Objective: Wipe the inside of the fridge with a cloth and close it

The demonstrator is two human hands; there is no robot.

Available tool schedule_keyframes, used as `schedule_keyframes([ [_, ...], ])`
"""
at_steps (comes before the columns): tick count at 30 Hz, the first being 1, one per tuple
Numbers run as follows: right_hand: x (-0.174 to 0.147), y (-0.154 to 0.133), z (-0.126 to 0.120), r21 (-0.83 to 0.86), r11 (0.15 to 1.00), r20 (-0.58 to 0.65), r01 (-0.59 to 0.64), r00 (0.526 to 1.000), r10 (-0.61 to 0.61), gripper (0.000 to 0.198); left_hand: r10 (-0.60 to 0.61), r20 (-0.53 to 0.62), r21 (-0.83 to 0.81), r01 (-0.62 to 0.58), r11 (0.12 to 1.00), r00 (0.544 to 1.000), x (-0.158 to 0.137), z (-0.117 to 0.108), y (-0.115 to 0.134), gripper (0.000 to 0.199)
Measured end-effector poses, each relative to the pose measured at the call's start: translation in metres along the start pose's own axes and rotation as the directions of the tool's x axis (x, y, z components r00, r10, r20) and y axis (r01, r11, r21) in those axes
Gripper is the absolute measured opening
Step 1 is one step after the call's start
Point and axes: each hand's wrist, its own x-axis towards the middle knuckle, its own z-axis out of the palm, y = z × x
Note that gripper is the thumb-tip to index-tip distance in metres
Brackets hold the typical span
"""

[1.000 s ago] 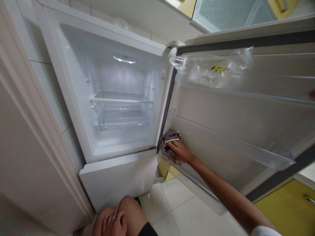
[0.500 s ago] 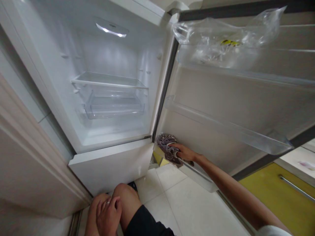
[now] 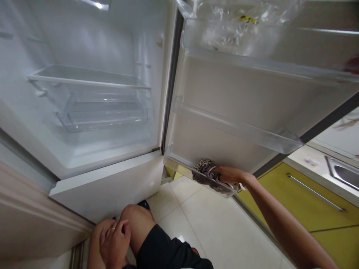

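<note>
Fridge (image 3: pixel 84 157) stands open, interior bare: glass shelf (image 3: pixel 86 76) and clear drawer (image 3: pixel 103 117) in place, nothing on them. No smears or drips visible inside, but glare too strong to call it clean.

Door (image 3: pixel 238 86) swung wide to the right. Top door bin holds a crumpled clear plastic bag (image 3: pixel 241 15) w/ a yellow bit inside. Middle door shelf (image 3: pixel 238 129) is bare. Bottom door bin (image 3: pixel 182 166) is where the work is.

Progress, as judged: wiping is at the lowest door bin, approx. mid-length of it. Hinge-side stretch of the bin looks clear; the stretch under and beyond the hand is hidden. Can't tell if upper bins were done. Bag not taken out.

Right hand (image 3: pixel 230 175) reaches in from the lower right, fingers clenched over a grey patterned cloth (image 3: pixel 206 170). Cloth sits bunched inside the bin, pressed vs. its floor and front wall, sticking out on the hinge side of the fingers; palm on top.

Left hand (image 3: pixel 113 243) rests on the bent knee (image 3: pixel 134 220), holding nothing, fingers loosely curled, ring visible.
</note>
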Motion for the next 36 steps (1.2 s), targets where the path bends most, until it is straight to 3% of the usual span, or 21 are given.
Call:
schedule_keyframes([
  [4,-0.017,-0.004,-0.006,-0.013,0.996,-0.063,-0.088,0.994,0.087,0.066,-0.007,0.011,-0.004,0.007,1.000,1.000,0.002,-0.002,0.002,0.047],
  [6,-0.025,-0.008,-0.010,0.039,0.997,-0.179,-0.069,0.981,0.075,0.069,-0.010,0.010,0.001,0.010,1.000,1.000,0.002,-0.005,0.004,0.047],
  [8,-0.034,-0.011,-0.014,0.105,0.995,-0.369,-0.005,0.929,0.044,0.070,-0.008,0.008,-0.008,0.008,1.000,1.000,0.002,-0.007,0.006,0.047],
  [12,-0.053,-0.016,-0.015,0.252,0.945,-0.692,0.207,0.722,0.027,0.062,-0.006,0.006,-0.028,0.006,1.000,1.000,0.004,-0.013,0.009,0.051],
  [14,-0.057,-0.017,-0.010,0.412,0.848,-0.788,0.332,0.597,0.149,0.052,-0.008,0.003,-0.039,0.008,0.999,1.000,0.005,-0.015,0.010,0.052],
  [17,-0.055,-0.017,0.007,0.674,0.541,-0.739,0.503,0.456,0.496,0.031,-0.009,-0.005,-0.068,0.009,0.998,1.000,0.006,-0.016,0.011,0.054],
  [19,-0.053,-0.017,0.022,0.732,0.400,-0.649,0.552,0.385,0.656,0.025,-0.021,-0.012,-0.084,0.020,0.996,1.000,0.007,-0.015,0.012,0.055],
  [21,-0.052,-0.020,0.034,0.725,0.402,-0.626,0.559,0.292,0.723,0.026,-0.036,-0.012,-0.097,0.035,0.995,0.999,0.007,-0.015,0.012,0.056],
  [23,-0.053,-0.026,0.039,0.674,0.459,-0.642,0.579,0.150,0.752,0.031,-0.047,-0.002,-0.109,0.047,0.993,0.999,0.006,-0.014,0.012,0.056],
  [25,-0.051,-0.036,0.037,0.594,0.494,-0.652,0.635,0.021,0.758,0.043,-0.060,0.012,-0.118,0.061,0.991,0.998,0.006,-0.014,0.012,0.056],
  [27,-0.041,-0.046,0.030,0.540,0.562,-0.677,0.626,-0.073,0.732,0.057,-0.068,0.019,-0.123,0.070,0.990,0.997,0.005,-0.013,0.011,0.056],
  [29,-0.024,-0.053,0.022,0.545,0.672,-0.738,0.500,-0.094,0.668,0.065,-0.066,0.016,-0.121,0.067,0.990,0.998,0.005,-0.012,0.010,0.056],
  [32,0.013,-0.058,0.011,0.495,0.810,-0.840,0.315,-0.065,0.539,0.071,-0.051,0.015,-0.117,0.053,0.992,0.999,0.004,-0.009,0.009,0.053],
  [36,0.068,-0.076,-0.005,0.304,0.882,-0.947,0.360,0.014,0.321,0.071,-0.063,0.039,-0.140,0.068,0.988,0.997,0.001,-0.005,0.010,0.047],
])
